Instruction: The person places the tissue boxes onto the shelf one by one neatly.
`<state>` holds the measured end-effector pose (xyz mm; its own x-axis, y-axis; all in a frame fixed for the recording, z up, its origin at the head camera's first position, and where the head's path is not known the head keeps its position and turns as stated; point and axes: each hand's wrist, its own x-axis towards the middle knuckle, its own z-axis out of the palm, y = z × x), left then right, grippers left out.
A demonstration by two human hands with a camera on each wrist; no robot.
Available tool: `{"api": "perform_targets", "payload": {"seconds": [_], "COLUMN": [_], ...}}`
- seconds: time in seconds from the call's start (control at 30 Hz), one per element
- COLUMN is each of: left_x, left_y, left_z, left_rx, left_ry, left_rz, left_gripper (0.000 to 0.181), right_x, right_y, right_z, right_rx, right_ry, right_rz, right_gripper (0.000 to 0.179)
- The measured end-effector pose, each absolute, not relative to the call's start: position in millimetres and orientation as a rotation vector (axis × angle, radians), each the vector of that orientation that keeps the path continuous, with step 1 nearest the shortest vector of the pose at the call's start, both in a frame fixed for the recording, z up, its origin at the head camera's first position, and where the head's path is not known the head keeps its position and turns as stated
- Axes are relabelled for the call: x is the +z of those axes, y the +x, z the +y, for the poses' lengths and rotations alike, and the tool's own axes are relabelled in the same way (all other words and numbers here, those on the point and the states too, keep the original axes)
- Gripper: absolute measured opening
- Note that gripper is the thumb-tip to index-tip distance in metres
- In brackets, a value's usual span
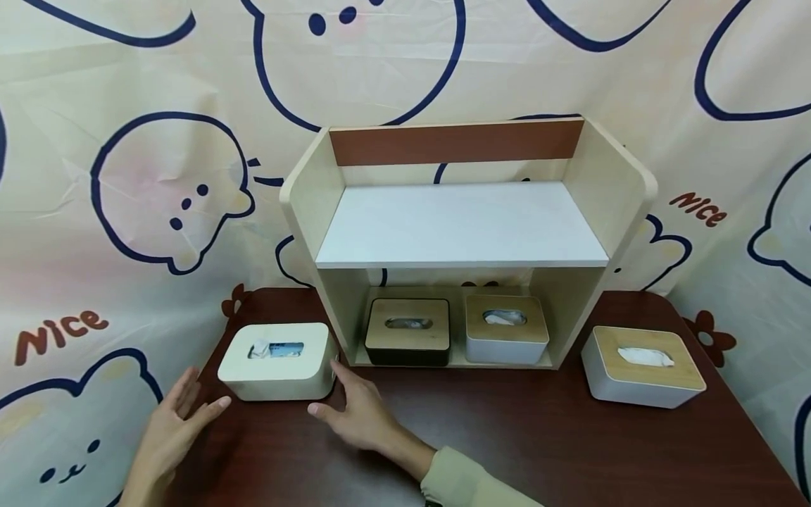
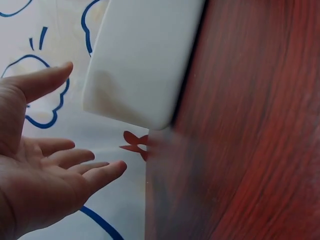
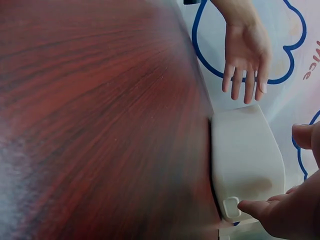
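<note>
Two-handed reach, seemingly, for the white tissue box (image 1: 277,367) left of the shelf (image 1: 462,225), with left hand (image 1: 168,428) outstretched and apart from it, right hand (image 1: 366,415) unclasped, touching its right end, probably calling next for inward pressure from both.

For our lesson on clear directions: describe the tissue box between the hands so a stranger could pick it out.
Find the open shelf unit on the dark brown table. Left of it, between the left hand and right hand, sits the tissue box. Its top is white; the other three boxes have wood-coloured tops.
</note>
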<state>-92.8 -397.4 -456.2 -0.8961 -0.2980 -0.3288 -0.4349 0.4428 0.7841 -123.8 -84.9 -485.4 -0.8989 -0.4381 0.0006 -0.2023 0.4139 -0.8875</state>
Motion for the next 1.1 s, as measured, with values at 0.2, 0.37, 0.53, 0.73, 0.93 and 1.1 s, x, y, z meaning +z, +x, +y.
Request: {"api": "perform_targets", "payload": {"seconds": [0.2,0.37,0.53,0.73,0.93,1.1], "left_x": [-462,-465,-471,-479,-478,-473], "left_y": [-100,-106,-106,-104,-91,-77], "left_z": [-401,-397,-390,-377,-371,-365], "left_rx": [1.455,1.491,1.493,1.481,1.515,1.512], "left_ry": [-0.433,-0.376,-0.347,-0.319,-0.435,-0.546], "left_rz": [2.563,2.549,2.560,2.666,2.718,2.753], "left_gripper": [0.118,0.120,0.116,0.098,0.088,0.086], "right_x": [-490,-495,-500,-501,-497,-495], "right_y": [-130,-137,-140,-139,-128,-119], "right_z": [-97,-107,-112,-110,-104,-99], "right_rx": [-1.482,-1.485,-1.494,-1.551,-1.529,-1.533], "right_ry": [-0.560,-0.551,-0.566,-0.592,-0.648,-0.703], "right_rz": [2.442,2.382,2.330,2.305,2.357,2.388], "right_gripper": [0.091,0.099,0.101,0.094,0.091,0.088]}}
